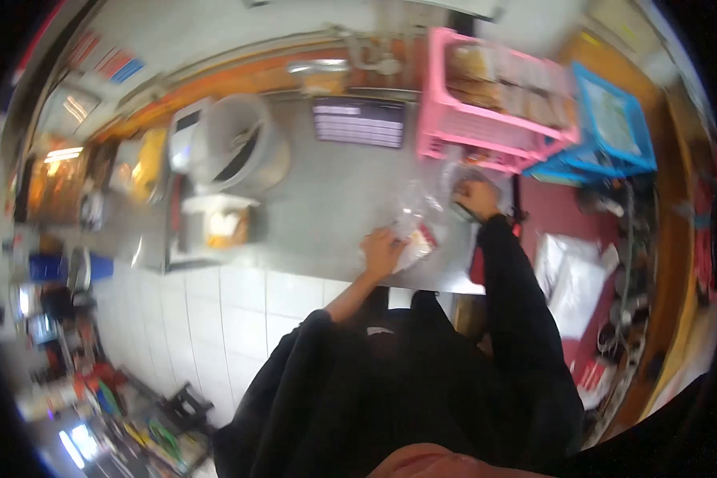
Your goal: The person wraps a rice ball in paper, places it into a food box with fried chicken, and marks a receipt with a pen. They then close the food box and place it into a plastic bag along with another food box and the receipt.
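On the steel table, near its front edge, lies a clear plastic bag (pixel 420 209) with a red and white label or packet (pixel 419 241) at its lower end. My left hand (pixel 383 252) rests against the left side of the packet, its fingers partly blurred. Farther right, my right hand (pixel 476 197) is bent over a clear, shiny item (pixel 460 177) below the pink crate. Its fingers are curled, and blur hides exactly what they hold.
A pink crate (pixel 498 139) of packets and a blue basket (pixel 613 119) stand at the back right. White plastic packages (pixel 570 279) lie on a red surface at right. A round tub (pixel 275 151), a small container (pixel 227 223) and a dark panel (pixel 358 122) are on the steel table (pixel 311 207).
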`<action>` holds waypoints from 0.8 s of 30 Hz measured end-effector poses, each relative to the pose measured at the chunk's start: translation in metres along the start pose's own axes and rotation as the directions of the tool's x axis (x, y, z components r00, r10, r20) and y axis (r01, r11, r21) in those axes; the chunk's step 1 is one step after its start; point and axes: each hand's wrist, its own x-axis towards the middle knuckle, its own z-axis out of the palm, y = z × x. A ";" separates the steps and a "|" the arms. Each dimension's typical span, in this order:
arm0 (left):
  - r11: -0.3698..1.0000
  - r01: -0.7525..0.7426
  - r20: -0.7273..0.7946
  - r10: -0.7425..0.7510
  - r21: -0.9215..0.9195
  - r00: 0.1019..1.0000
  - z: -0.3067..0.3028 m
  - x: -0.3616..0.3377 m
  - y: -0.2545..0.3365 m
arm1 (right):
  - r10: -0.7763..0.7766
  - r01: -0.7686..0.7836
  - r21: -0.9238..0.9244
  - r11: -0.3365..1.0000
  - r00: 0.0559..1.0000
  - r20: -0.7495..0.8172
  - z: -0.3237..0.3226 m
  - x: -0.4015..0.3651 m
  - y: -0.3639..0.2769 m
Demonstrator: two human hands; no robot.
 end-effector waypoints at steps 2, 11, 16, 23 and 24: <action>0.998 -0.031 -0.134 0.023 -0.058 0.991 -0.001 0.001 0.005 | 0.094 -0.094 0.006 0.996 0.994 -0.061 -0.032 -0.009 -0.034; 0.998 -0.008 -0.018 0.007 -0.063 1.000 -0.016 0.001 0.010 | 0.044 -0.045 -0.026 0.999 0.997 -0.065 -0.049 -0.006 -0.022; 0.996 -0.020 -0.024 0.018 -0.091 1.000 -0.013 -0.001 0.007 | 0.046 -0.060 -0.133 0.989 0.993 -0.107 -0.061 -0.009 -0.035; 0.986 -0.077 -0.086 0.065 -0.146 0.994 -0.011 -0.004 0.001 | 0.069 0.000 0.225 0.974 0.952 -0.299 -0.084 -0.014 -0.058; 0.986 -0.081 -0.059 0.073 -0.145 0.996 -0.012 -0.004 -0.002 | 0.114 -0.009 0.327 0.945 0.946 -0.304 -0.082 -0.016 -0.062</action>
